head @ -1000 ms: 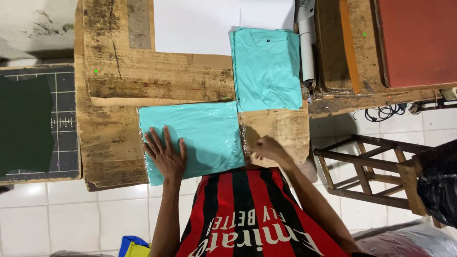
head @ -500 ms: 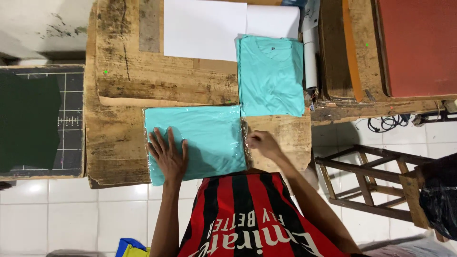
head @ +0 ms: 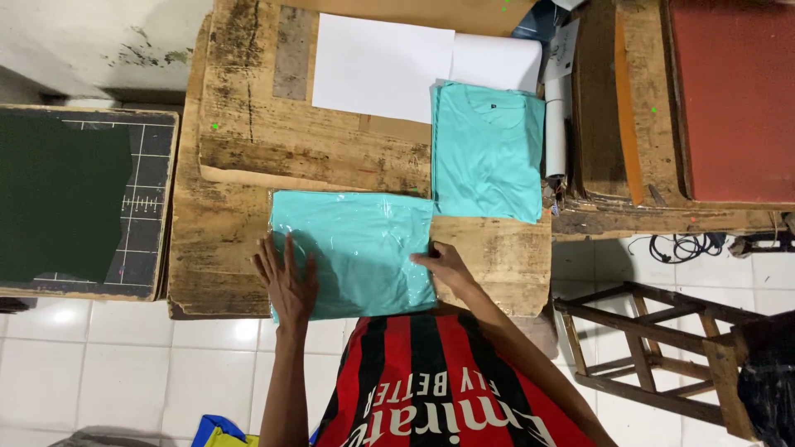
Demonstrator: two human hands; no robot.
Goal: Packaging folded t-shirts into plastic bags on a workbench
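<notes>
A bagged teal shirt (head: pixel 352 252) lies low centre on the wooden counter (head: pixel 240 149). The left hand (head: pixel 286 277) presses flat, fingers spread, steadying it; the right hand (head: pixel 443 263) pinches its right edge. A folded teal shirt (head: pixel 487 149) waits upper right.

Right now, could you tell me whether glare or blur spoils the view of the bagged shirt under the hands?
Head view: sharp overall, lit evenly. Soft glare streaks the clear wrap of the bagged turquoise shirt, mostly near the right hand; the left hand casts a faint shadow. The white paper is nearly blown out.
</notes>
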